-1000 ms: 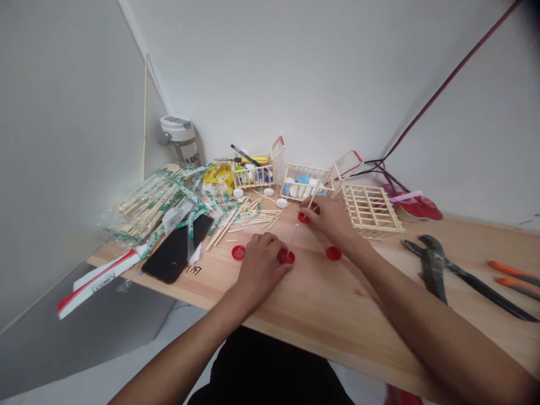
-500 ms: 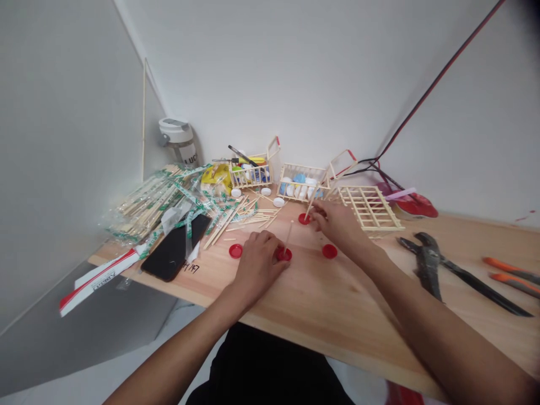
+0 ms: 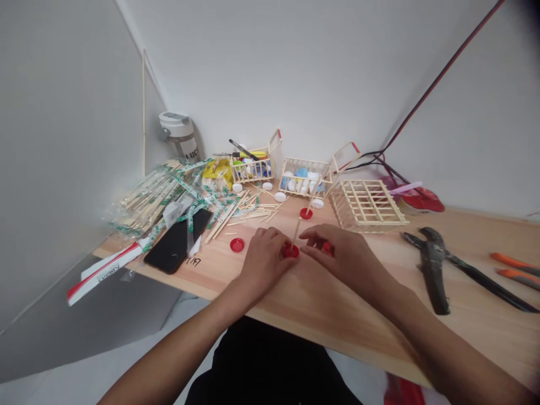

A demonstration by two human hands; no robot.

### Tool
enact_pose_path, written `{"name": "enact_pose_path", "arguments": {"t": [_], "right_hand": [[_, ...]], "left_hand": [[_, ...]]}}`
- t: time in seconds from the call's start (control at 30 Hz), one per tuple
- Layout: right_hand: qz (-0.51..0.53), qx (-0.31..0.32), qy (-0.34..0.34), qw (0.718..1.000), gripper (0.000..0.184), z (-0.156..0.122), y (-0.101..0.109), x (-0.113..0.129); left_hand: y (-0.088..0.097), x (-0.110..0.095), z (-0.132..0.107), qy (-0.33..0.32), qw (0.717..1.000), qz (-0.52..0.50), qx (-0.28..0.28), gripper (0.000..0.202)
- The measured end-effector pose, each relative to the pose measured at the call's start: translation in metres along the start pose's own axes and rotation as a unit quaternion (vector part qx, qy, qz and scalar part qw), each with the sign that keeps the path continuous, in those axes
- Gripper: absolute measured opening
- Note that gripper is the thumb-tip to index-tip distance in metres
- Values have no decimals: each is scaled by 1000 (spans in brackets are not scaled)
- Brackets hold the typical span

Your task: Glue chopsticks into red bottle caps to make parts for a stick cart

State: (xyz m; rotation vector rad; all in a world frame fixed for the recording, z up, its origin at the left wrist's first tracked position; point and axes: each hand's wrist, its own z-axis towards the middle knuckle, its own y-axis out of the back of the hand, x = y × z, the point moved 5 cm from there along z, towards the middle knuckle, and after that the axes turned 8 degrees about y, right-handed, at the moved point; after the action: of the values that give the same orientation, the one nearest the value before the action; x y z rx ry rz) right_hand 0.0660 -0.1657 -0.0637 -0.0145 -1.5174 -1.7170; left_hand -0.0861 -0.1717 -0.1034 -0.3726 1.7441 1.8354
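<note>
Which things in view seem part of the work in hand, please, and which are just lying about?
Apparently involved: red disc at the left hand; thin stick standing in it; farther red disc.
Probably lying about: black phone; lidded cup; black pliers.

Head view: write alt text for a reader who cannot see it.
A person's left hand rests against a red cap with a stick rising from it, the right hand partly open nearby. Behind them on the wooden table stand stick carts on white wheels; pliers lie to the right.
</note>
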Motion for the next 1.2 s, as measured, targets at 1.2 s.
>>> {"name": "enact_pose_path", "arguments": {"t": [1.2], "right_hand": [[-26, -32, -55, 998, 14, -25, 5, -40]], "left_hand": [[-14, -16, 8, -33, 999, 16, 11, 17]]}}
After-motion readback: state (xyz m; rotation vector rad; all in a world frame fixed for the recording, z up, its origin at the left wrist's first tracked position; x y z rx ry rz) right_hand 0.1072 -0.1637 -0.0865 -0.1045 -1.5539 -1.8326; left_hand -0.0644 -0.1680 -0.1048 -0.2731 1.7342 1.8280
